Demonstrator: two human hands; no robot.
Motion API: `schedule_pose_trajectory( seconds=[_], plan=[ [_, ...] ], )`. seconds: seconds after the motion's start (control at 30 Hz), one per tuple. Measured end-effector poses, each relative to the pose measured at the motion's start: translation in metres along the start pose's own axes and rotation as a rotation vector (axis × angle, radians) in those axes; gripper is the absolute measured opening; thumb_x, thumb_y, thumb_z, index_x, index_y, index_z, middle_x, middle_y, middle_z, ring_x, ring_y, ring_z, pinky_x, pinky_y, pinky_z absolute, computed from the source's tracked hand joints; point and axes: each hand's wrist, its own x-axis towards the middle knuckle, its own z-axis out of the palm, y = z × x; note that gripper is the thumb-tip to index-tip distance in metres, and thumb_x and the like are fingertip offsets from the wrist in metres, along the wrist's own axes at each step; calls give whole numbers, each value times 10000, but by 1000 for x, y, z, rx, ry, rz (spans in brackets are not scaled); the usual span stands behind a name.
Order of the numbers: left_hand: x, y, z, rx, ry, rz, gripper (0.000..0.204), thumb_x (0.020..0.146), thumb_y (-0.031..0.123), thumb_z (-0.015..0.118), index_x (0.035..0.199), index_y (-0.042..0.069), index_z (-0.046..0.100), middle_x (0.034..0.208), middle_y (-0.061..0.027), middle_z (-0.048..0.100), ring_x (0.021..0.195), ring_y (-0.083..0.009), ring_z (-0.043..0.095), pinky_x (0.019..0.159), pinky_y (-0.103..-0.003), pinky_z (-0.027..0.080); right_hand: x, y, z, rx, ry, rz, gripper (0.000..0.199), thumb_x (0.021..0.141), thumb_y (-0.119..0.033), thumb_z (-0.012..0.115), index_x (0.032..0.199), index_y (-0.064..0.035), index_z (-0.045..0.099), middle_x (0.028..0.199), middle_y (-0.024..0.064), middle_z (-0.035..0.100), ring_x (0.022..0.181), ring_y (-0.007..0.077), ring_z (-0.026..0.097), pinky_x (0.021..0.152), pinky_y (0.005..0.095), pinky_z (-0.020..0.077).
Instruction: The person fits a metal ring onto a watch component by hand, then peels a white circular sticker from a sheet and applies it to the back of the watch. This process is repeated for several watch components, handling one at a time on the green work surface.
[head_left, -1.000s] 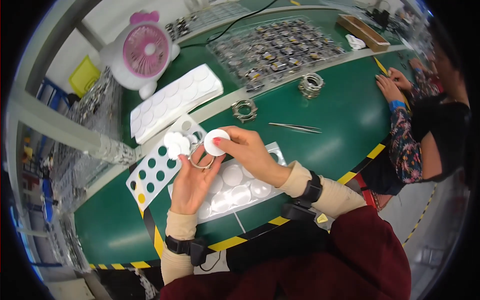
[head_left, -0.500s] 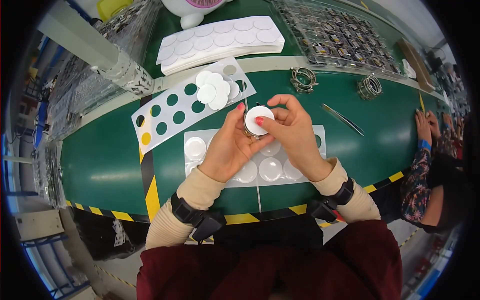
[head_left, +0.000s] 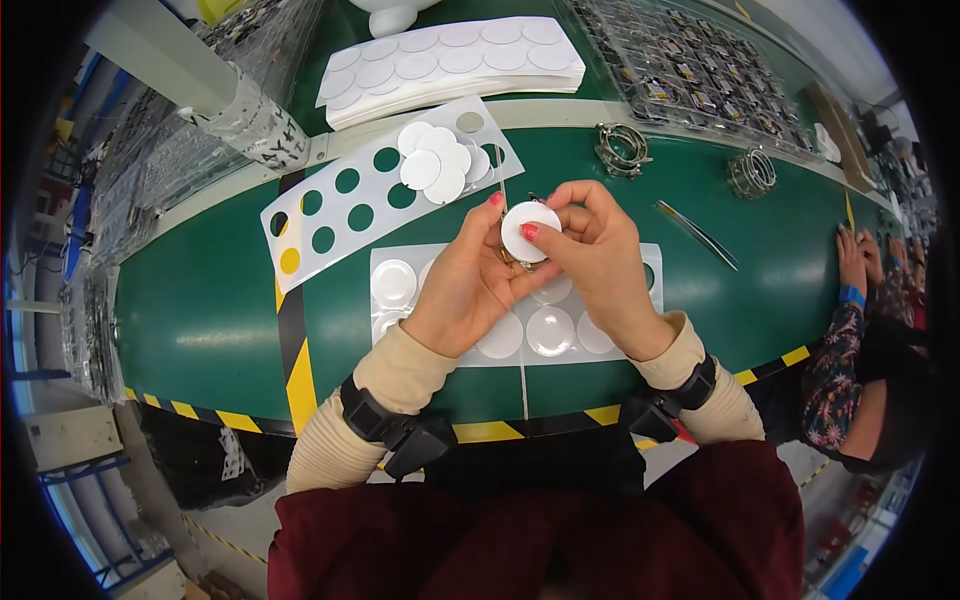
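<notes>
Between my two hands, above the middle of the green bench, is a small round part with a metal rim, its top covered by a flat white disc (head_left: 518,243). My left hand (head_left: 462,292) is closed around the part from the left and below. From the right, my right hand (head_left: 608,272) grips its edge, the thumb pressed on the disc's face. The fingers hide most of the part's side and underside. Beneath my hands lies a white sheet of round stickers (head_left: 550,331). Farther back, a punched backing sheet (head_left: 330,268) carries a loose pile of white discs (head_left: 445,183).
A thick stack of sticker sheets (head_left: 460,62) sits at the back. Metal ring stacks (head_left: 622,150) and tweezers (head_left: 697,236) lie to the right. Clear trays of small parts (head_left: 700,85) stand behind. At far right is a co-worker's arm (head_left: 835,370). A wrapped post (head_left: 255,130) rises at left.
My hands and the held part sit slightly farther right in the picture, and the bench things have shifted a little too. The grip and the thumb on the disc look the same.
</notes>
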Motion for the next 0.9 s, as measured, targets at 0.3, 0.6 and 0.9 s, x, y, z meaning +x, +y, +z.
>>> schedule_pose_trajectory(
  seconds=[0.3, 0.6, 0.9],
  plan=[
    [0, 0, 1, -2, 1, -4, 321, 928, 313, 440, 1074, 27, 452, 1074, -88, 534, 965, -195, 561, 905, -370, 466, 0, 0, -1, 74, 22, 38, 229, 785, 34, 608, 955, -30, 468, 873, 99, 642, 778, 115, 608, 674, 217, 481],
    [0, 0, 0, -5, -18, -18, 298, 926, 299, 439, 1065, 37, 458, 1060, -78, 539, 956, -185, 559, 896, -376, 466, 1, 7, 1, -6, 11, -75, 218, 780, -9, 629, 950, -13, 493, 737, 10, 590, 590, 10, 429, 488, 163, 335],
    [-5, 3, 7, 30, -87, -81, 263, 913, 264, 459, 1028, 32, 500, 1005, -80, 565, 948, -189, 566, 872, -369, 476, 0, -1, 5, -157, -96, -114, 185, 812, -96, 618, 954, -4, 542, 743, 4, 560, 658, 38, 478, 568, 172, 387]
  ],
)
